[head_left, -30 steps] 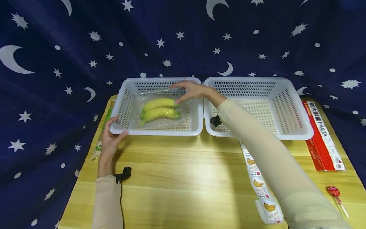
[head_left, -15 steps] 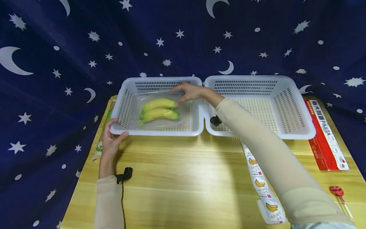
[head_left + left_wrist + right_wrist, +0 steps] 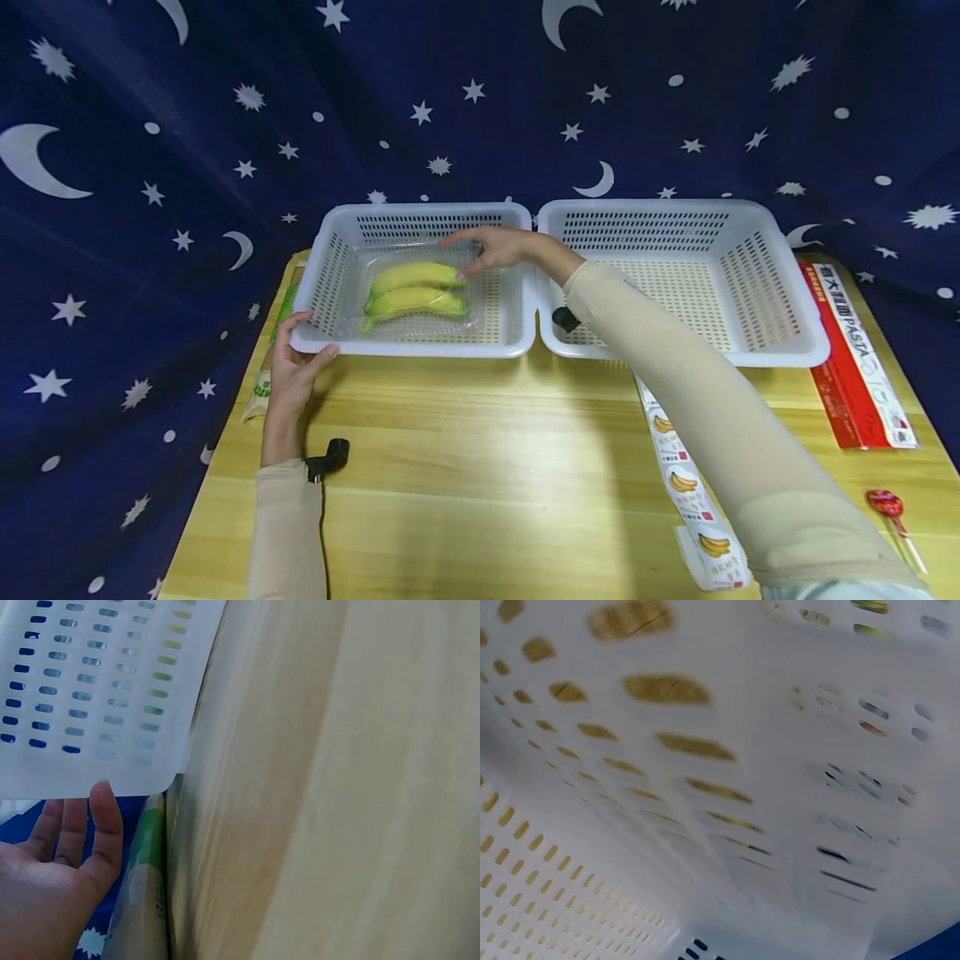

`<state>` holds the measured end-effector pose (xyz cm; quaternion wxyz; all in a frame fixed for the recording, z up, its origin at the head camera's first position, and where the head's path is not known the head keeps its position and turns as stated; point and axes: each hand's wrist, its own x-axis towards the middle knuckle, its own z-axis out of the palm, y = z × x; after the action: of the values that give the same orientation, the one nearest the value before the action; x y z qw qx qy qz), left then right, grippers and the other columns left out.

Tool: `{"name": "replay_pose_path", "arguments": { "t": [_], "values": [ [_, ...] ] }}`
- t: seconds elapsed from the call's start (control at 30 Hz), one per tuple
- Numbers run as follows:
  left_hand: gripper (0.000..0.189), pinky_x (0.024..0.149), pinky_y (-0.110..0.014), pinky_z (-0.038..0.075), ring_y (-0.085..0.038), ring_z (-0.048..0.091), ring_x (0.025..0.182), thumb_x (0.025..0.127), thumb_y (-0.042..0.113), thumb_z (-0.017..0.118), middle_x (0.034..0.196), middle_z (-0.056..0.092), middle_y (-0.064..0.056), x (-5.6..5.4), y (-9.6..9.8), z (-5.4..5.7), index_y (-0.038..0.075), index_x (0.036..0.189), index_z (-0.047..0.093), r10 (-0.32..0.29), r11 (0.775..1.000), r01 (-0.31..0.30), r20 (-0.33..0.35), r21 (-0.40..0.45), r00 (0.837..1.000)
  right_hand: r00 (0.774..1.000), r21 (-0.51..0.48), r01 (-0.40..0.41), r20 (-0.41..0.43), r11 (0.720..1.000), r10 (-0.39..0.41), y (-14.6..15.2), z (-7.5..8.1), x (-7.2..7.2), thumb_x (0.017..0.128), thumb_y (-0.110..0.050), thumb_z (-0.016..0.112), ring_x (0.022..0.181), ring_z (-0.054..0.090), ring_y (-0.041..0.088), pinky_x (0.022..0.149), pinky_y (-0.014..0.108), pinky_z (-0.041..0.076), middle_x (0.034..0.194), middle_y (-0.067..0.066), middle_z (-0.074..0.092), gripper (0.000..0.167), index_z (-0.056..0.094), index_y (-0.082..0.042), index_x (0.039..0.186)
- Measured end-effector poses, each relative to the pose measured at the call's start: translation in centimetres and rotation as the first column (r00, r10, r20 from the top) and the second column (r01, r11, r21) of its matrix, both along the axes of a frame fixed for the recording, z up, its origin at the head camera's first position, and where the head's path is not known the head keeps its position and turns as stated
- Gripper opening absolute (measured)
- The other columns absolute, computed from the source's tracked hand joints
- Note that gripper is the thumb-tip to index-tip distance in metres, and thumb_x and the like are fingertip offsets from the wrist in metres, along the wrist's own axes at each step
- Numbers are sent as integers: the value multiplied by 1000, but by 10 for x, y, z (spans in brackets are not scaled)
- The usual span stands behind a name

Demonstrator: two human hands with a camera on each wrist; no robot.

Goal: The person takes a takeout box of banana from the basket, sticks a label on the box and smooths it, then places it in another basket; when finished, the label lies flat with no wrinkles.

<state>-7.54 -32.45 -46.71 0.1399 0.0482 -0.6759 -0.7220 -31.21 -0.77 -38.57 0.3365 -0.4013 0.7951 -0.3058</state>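
Note:
Inside the left white plastic basket [image 3: 504, 337] lies a clear plastic box [image 3: 352, 321] with two yellow-green bananas [image 3: 416, 302] in it. My right hand [image 3: 498, 247] reaches over the basket's right side and holds the box near its right end, thumb toward the front and fingers toward the back. At the basket's front left corner, my left hand [image 3: 288, 375] grips the rim between thumb and fingers. The left wrist view shows this hand [image 3: 71, 855] with its fingertips at the rim of the slotted basket wall [image 3: 82, 682]. In the right wrist view only slotted basket walls appear.
A second white basket [image 3: 772, 354] stands right beside the first. A strip of banana stickers [image 3: 690, 496] lies beside my right sleeve. A red pasta packet [image 3: 847, 383] and a red lollipop [image 3: 885, 502] lie at the right. A green-and-beige packet [image 3: 258, 396] lies behind my left hand.
The clear box with the bananas has shifted slightly left and toward the front, with my right hand moving along with it. My left hand stays at the basket corner.

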Motion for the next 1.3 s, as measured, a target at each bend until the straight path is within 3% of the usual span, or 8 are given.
{"name": "replay_pose_path", "arguments": {
  "t": [0.07,0.3,0.47,0.6,0.7,0.9,1.17,1.3],
  "values": [
    [67,89,-18,49,-20,41,128,83,-22,59,145,36,-8,1,1,0,8,140,40,7,1000,-7,6,-2,1000,1000,5,-6,-5,1000,6,-1,-3,0,90,-29,72,136,44,24,117,44,32,161,4,26,72,36,-24,152],
    [70,88,-18,49,-21,42,126,82,-22,60,144,37,-8,2,0,-1,9,141,41,23,1000,-23,11,10,1000,998,11,-35,-60,999,36,-3,-7,0,92,-35,68,148,24,25,121,45,23,160,0,28,71,32,-25,153],
    [71,88,-18,50,-22,42,126,81,-23,60,144,38,-8,3,-1,-1,10,141,41,27,999,-28,12,22,1000,995,22,-43,-85,999,45,-4,-6,2,92,-36,66,146,23,26,122,49,17,161,-1,26,71,31,-26,153],
    [72,88,-18,50,-22,42,126,80,-24,59,144,38,-9,2,-2,-1,9,141,41,27,999,-27,2,30,1000,995,34,-41,-88,999,44,-5,-4,3,93,-36,65,134,38,27,121,51,16,161,-2,24,71,30,-28,153],
    [71,88,-18,50,-22,42,127,81,-24,59,145,37,-10,2,-2,-1,9,141,41,25,999,-25,-8,28,1000,997,26,-34,-70,999,36,-5,-3,3,93,-34,66,114,50,23,115,49,31,160,0,25,71,30,-29,153],
    [71,91,-19,49,-23,41,128,80,-25,59,147,36,-11,-1,-1,-1,8,141,42,21,999,-20,-30,30,999,1000,-4,12,19,1000,-12,-3,-3,4,92,-27,68,95,58,26,89,49,54,161,13,11,71,31,-31,152],
    [71,89,-19,52,-25,44,127,80,-25,59,148,36,-14,-3,0,-2,6,141,41,11,999,-9,-44,33,999,995,-28,77,70,997,-75,-2,-5,6,91,-19,69,96,59,30,84,45,58,161,20,-17,69,35,-34,149],
    [71,88,-19,52,-26,44,126,80,-25,59,148,35,-15,-3,0,-3,6,141,41,13,1000,-12,-39,27,999,987,-38,121,107,992,-117,-2,-6,7,90,-15,69,89,61,31,81,43,59,158,21,-23,69,38,-36,148]
  ]
}}
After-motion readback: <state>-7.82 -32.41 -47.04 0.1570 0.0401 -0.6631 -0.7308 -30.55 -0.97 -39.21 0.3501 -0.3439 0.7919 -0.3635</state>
